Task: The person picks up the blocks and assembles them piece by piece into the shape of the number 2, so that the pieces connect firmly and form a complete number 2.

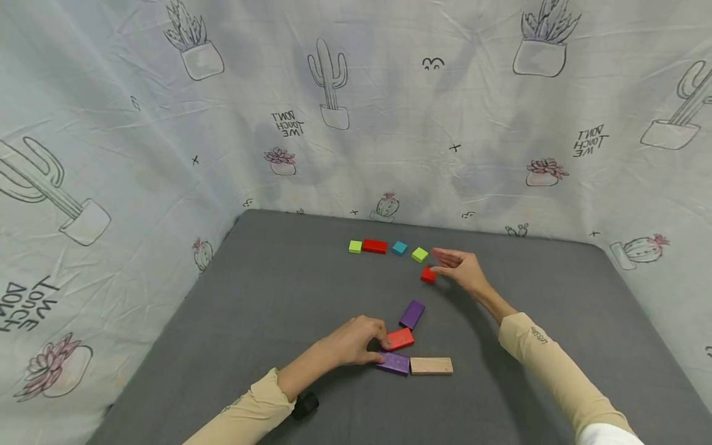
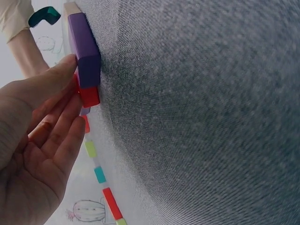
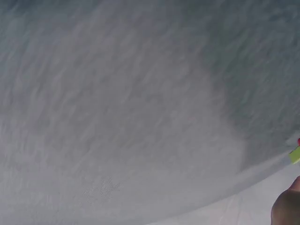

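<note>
While the half-open left hand (image 1: 354, 340) touches one long red block (image 1: 401, 339) and, at its six o'clock, a purple block (image 1: 395, 364), the spread, empty right hand (image 1: 465, 270) should nudge the little red block (image 1: 428, 275) softly.

Five far blocks (image 1: 375, 246) on tabletop (image 1: 278, 278), four near blocks (image 1: 412, 314) before them, curtain (image 1: 389, 93) behind, left and right

Your right hand (image 1: 457, 272) can pass rightward over the surface (image 1: 556, 284); the small red block (image 1: 428, 275) and nearer lime block (image 1: 419, 254) obstruct its left. The larger red block (image 1: 402, 339) bars your left hand (image 1: 356, 343) rightward.
</note>
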A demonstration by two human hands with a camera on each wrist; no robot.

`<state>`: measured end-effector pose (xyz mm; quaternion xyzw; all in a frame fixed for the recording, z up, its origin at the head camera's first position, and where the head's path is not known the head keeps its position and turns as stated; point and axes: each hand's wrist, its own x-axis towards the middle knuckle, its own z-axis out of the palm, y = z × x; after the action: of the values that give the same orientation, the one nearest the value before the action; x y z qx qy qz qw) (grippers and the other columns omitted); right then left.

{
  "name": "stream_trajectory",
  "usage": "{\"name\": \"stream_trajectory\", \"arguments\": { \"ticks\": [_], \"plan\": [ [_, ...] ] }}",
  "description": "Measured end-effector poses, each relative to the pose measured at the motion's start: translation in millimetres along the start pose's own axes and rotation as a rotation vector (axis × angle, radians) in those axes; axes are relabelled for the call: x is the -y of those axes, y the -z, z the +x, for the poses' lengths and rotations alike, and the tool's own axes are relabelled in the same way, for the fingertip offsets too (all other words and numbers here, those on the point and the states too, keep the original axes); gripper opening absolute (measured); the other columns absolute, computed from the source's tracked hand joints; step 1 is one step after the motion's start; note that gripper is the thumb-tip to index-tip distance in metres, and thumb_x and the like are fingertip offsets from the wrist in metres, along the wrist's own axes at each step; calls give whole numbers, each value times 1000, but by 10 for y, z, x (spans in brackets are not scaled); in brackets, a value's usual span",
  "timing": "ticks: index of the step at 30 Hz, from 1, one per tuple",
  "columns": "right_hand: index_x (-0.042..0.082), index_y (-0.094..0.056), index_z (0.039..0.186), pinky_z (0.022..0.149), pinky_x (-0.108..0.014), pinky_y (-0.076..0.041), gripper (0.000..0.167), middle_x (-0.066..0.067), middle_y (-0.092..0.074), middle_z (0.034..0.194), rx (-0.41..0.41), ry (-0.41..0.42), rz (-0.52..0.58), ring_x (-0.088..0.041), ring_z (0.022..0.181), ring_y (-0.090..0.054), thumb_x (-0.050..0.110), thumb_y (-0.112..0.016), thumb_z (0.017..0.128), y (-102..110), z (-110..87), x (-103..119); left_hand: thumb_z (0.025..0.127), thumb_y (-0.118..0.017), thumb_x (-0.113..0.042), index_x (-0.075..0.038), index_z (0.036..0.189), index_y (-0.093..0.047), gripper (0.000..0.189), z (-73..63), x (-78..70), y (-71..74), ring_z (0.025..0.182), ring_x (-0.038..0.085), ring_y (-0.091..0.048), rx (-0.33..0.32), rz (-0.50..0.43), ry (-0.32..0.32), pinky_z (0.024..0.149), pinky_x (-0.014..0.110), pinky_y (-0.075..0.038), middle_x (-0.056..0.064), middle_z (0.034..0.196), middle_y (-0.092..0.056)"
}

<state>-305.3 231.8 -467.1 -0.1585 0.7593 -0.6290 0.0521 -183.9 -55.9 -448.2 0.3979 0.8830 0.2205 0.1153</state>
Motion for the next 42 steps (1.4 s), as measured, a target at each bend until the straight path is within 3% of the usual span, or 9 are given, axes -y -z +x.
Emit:
{"name": "stream_trajectory", "arguments": {
  "ticks": [5,10,18,42],
  "plan": [
    [-11,-54,128,89,-24,-48,54,-28,-53,129,58,-56,-114,-40,121,-50,-2,-75,79,54,23,-27,77,-82,-19,-14,96,-77,20,1,1,14,89,0,-59,0,7,1,81,17,-48,-10,90,-63],
    [-11,-61,121,87,-35,-49,52,-27,-61,120,94,-55,-279,-38,113,-58,1,-80,73,15,33,-108,77,-82,-20,-14,96,-77,21,-10,2,8,88,-1,-58,4,8,5,80,16,-47,-11,90,-63],
    [-5,-68,109,78,-34,-54,37,-21,-67,109,37,-1,-459,-34,99,-66,0,-80,74,-47,30,-138,77,-82,-21,-15,97,-77,21,0,-6,-3,88,-2,-58,12,9,31,82,16,-47,-12,90,-62],
    [-1,-70,108,79,-28,-54,33,-17,-68,110,39,1,-381,-31,102,-65,1,-79,76,-42,-44,-66,78,-81,-20,-15,97,-77,21,3,-1,0,90,-1,-58,17,-7,11,83,17,-47,-12,91,-62]
  ]
}}
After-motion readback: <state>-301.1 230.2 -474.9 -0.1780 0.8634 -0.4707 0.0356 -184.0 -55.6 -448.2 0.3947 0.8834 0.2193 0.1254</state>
